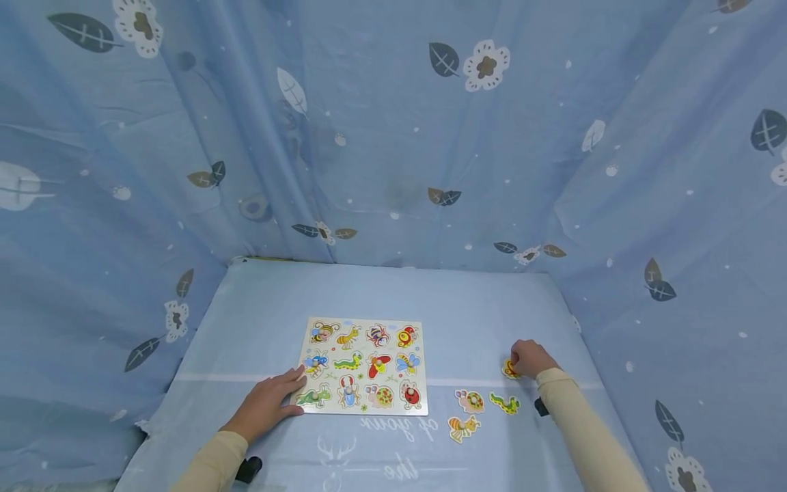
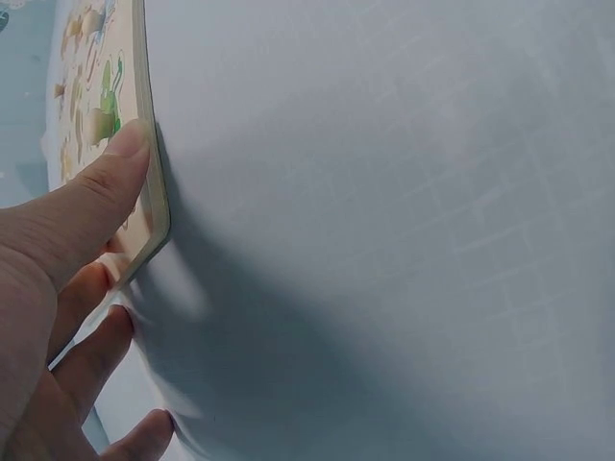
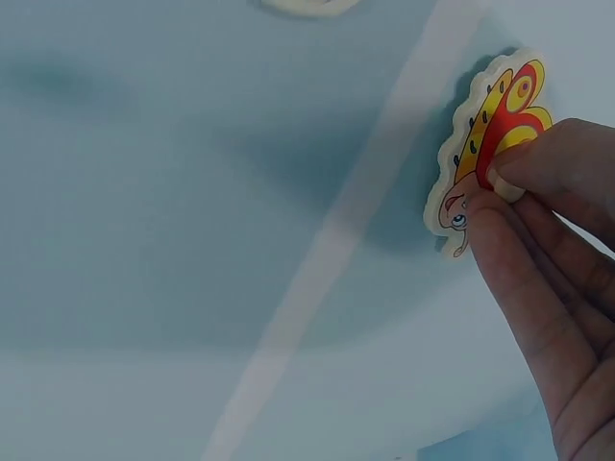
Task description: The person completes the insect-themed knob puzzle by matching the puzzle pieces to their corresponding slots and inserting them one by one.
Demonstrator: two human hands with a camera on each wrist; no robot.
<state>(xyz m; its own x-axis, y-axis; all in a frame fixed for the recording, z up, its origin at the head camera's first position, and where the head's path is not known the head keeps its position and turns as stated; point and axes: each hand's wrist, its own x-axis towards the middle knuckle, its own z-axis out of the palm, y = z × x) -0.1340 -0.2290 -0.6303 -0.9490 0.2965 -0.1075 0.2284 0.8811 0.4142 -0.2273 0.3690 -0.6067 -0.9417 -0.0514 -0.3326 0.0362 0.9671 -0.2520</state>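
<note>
My left hand point(image 1: 266, 404) rests at the left edge of a wooden insect puzzle board point(image 1: 363, 376). In the left wrist view, its thumb point(image 2: 120, 158) lies on the board near a corner, while the other fingers are spread along the edge. Farther right, my right hand point(image 1: 533, 358) pinches the small knob of a red and yellow butterfly puzzle piece point(image 3: 490, 130) between thumb and fingertips. The butterfly is at the table surface; whether it is lifted, I cannot tell. Closest to that hand lies a green caterpillar piece point(image 1: 505, 403).
A snail piece point(image 1: 470, 401) and a striped orange insect piece point(image 1: 464, 428) lie between the board and my right hand. Light blue cloth covers the table point(image 1: 393, 290). Patterned blue curtains point(image 1: 393, 137) enclose it at the back and sides.
</note>
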